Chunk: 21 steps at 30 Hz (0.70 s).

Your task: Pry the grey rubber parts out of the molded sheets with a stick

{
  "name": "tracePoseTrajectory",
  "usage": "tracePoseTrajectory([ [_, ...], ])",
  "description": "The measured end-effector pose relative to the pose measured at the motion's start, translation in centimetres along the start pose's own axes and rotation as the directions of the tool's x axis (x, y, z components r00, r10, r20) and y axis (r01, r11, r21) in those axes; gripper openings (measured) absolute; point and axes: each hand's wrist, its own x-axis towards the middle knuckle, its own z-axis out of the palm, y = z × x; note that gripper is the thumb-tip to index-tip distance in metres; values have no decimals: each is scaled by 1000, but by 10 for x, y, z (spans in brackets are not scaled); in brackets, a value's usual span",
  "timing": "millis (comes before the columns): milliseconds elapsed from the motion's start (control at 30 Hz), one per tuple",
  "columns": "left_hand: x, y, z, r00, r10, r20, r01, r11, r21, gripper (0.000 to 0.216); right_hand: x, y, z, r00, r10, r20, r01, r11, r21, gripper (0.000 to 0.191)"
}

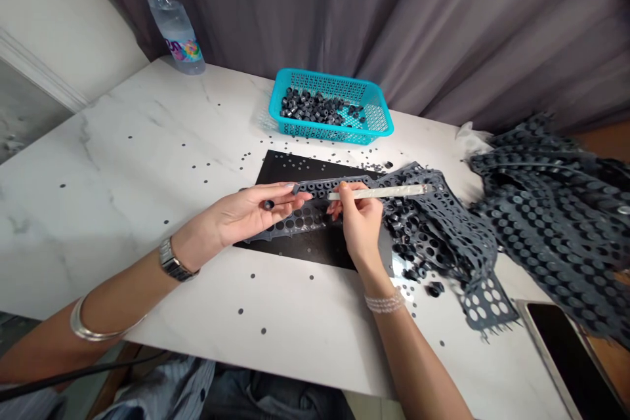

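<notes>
My left hand (253, 210) is turned partly palm up, with a small dark rubber piece (296, 189) pinched between thumb and fingertip. Another small round rubber piece (268, 205) rests against its fingers. In my right hand (361, 220) is a slim whitish stick (394, 192), its near tip pointing left toward the left hand's fingertips. Beneath both hands lies a perforated dark rubber sheet (310, 218), with rows of ring-shaped pieces along its upper strip. This sits over a black mat (325, 251). Whether either hand touches the sheet is hard to tell.
A turquoise basket (335, 132) behind the mat holds many small dark pieces. Punched rubber webbing (462, 230) and loose pieces lie right of the mat, with more sheets (556, 230) beyond. A phone (566, 354) lies at front right; a water bottle (177, 29) stands back left.
</notes>
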Motion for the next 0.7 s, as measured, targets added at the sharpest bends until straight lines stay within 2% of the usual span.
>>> tracePoseTrajectory([
  [167,-2,6,0,1000,-9,4,9,988,-153,16,-2,2,2,999,0,49,1,1000,-26,29],
  [233,-1,10,-3,999,-22,39,30,976,-216,11,-5,2,4,994,9,111,-1,998,-69,32],
  [267,0,11,-5,997,-31,66,45,975,-218,15,-6,2,6,988,12,152,2,995,-96,33],
  [333,2,13,-9,994,-37,107,51,991,-123,26,-10,2,10,974,10,228,27,987,-157,34],
  [400,3,14,-12,995,7,98,-20,991,132,19,-12,2,14,960,-3,278,65,974,-217,34],
  [433,2,13,-13,995,54,85,-77,953,294,10,-13,2,16,956,-12,294,87,966,-243,34],
  [467,2,12,-14,991,106,84,-133,884,449,10,-14,2,17,952,-22,306,108,957,-270,35],
  [533,0,9,-15,972,211,103,-221,671,708,22,-14,2,20,946,-40,322,150,934,-325,36],
  [633,-2,1,-13,921,354,159,-243,207,947,23,-14,1,21,941,-62,333,196,902,-385,37],
  [700,-1,-6,-12,880,418,225,-206,-92,974,21,-15,1,21,939,-73,335,211,894,-395,37],
])
